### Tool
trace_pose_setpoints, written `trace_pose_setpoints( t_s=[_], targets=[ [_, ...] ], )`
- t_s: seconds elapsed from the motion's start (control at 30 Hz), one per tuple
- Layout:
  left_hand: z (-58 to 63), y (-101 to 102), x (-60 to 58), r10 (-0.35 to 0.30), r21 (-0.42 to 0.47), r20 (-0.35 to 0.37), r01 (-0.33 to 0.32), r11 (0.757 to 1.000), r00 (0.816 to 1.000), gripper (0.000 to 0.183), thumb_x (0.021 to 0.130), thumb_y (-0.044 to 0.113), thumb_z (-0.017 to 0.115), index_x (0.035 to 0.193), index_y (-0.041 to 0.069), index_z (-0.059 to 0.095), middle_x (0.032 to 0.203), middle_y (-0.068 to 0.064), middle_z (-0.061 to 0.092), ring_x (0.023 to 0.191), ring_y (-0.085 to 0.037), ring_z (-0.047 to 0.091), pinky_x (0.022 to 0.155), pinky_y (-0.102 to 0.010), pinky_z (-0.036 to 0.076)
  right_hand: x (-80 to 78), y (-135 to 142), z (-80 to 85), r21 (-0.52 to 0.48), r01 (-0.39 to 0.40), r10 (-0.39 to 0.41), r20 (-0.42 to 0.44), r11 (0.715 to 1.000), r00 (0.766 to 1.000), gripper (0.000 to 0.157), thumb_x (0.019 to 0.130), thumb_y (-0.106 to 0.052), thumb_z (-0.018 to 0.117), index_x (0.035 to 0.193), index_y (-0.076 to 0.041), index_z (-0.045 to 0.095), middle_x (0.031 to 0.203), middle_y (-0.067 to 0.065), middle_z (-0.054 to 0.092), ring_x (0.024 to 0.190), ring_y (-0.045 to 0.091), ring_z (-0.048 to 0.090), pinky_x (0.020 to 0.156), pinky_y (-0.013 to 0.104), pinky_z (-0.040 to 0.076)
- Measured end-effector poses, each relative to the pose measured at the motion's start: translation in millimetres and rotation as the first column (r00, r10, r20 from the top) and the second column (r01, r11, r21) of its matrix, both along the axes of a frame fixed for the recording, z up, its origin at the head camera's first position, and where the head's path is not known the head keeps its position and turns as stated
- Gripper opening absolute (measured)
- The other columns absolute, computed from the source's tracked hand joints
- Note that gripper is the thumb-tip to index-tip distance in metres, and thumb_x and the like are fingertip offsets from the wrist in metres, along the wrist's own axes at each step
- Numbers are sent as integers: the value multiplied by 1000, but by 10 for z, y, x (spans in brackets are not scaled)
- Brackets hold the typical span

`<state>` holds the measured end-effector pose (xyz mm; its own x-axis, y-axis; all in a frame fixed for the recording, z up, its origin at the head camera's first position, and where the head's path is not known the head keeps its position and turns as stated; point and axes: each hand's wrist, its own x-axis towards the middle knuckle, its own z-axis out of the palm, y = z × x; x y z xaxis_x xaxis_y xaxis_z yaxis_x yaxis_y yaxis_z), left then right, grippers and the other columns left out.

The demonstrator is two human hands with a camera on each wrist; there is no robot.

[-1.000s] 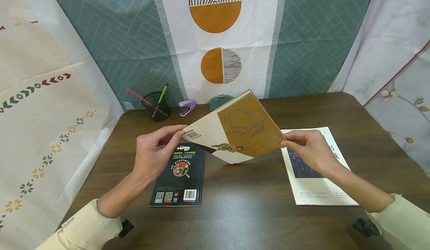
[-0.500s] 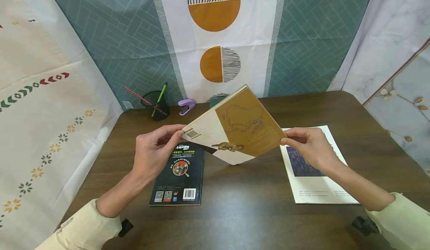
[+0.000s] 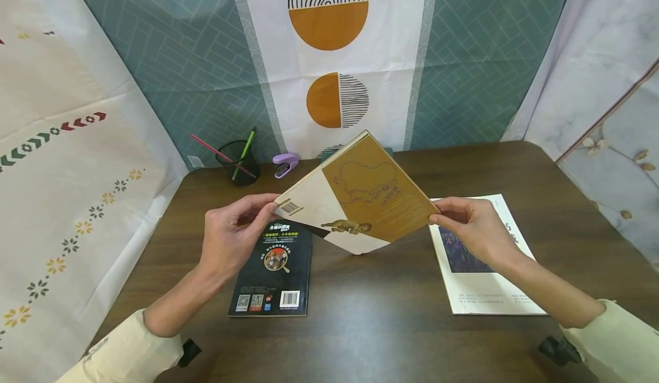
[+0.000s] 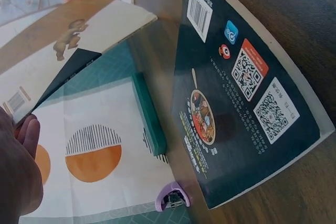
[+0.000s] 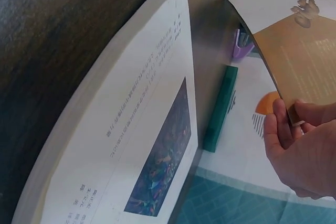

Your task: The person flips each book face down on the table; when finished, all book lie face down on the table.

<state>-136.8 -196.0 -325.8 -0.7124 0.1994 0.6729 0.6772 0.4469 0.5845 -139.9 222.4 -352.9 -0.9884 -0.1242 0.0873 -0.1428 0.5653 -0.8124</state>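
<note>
A book (image 3: 370,186) with a brown and white cover is held tilted, corner down, above the middle of the table. My left hand (image 3: 234,234) pinches its left corner, near the barcode. At the opposite corner, my right hand (image 3: 476,228) grips it between thumb and fingers. Below the left hand a dark book (image 3: 273,280) with a barcode and QR codes lies on the table; the held book and the hand cover its top part. Under the right hand lies a white book (image 3: 489,291) with a dark purple picture, partly hidden by that hand and forearm.
At the back left of the table (image 3: 381,337) stands a black pen holder (image 3: 246,168) with a pink and a green stick in it. A purple stapler (image 3: 285,164) is beside it. Behind the held book is a green box-like object (image 5: 220,109), mostly hidden in the head view.
The held book's top corner has shifted a little to the left and its tilt has changed slightly. My left hand has moved slightly left. Both hands keep their hold on it.
</note>
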Motion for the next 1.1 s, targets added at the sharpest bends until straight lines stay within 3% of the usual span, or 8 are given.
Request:
trace_pose_setpoints(
  t_s=[0.2,0.43,0.63,0.77,1.1],
  targets=[
    [-31,-32,7,5,4,11,-5,1000,1000,25,93,-6,78,116,4,81,103,-7,81,79,-18,77,75,-19,60,0,-8,-8,-10,-5,5,27,1000,1000,34,98,-14,79,130,-4,75,114,12,79,106,35,75,83,22,56],
    [-41,-47,7,19,3,27,-19,1000,999,25,93,-5,78,117,5,80,104,-7,81,80,-18,76,76,-19,60,-1,-10,6,-97,-12,20,88,995,996,37,100,-16,77,134,-2,72,114,12,79,108,34,76,92,34,60],
    [-57,-76,45,36,-5,42,-36,999,998,26,92,-5,80,115,6,81,99,-6,81,76,-11,75,74,-17,59,30,-35,30,-81,10,-2,97,997,995,36,99,-18,78,132,-4,73,111,10,80,107,33,76,94,39,59],
    [-86,-90,75,51,-12,46,-50,999,998,26,91,-4,81,114,8,82,97,-4,81,75,-7,73,73,-16,59,58,-33,17,-90,-4,12,91,996,996,37,99,-18,78,133,-4,73,111,9,80,107,32,77,93,34,59],
    [-49,-103,51,54,-59,36,-52,997,998,29,89,-3,83,116,8,82,100,-2,81,75,-15,74,71,-16,58,48,-45,33,-141,-3,12,63,990,998,36,98,-15,79,131,-3,74,112,11,80,102,27,78,88,24,59]
  ],
)
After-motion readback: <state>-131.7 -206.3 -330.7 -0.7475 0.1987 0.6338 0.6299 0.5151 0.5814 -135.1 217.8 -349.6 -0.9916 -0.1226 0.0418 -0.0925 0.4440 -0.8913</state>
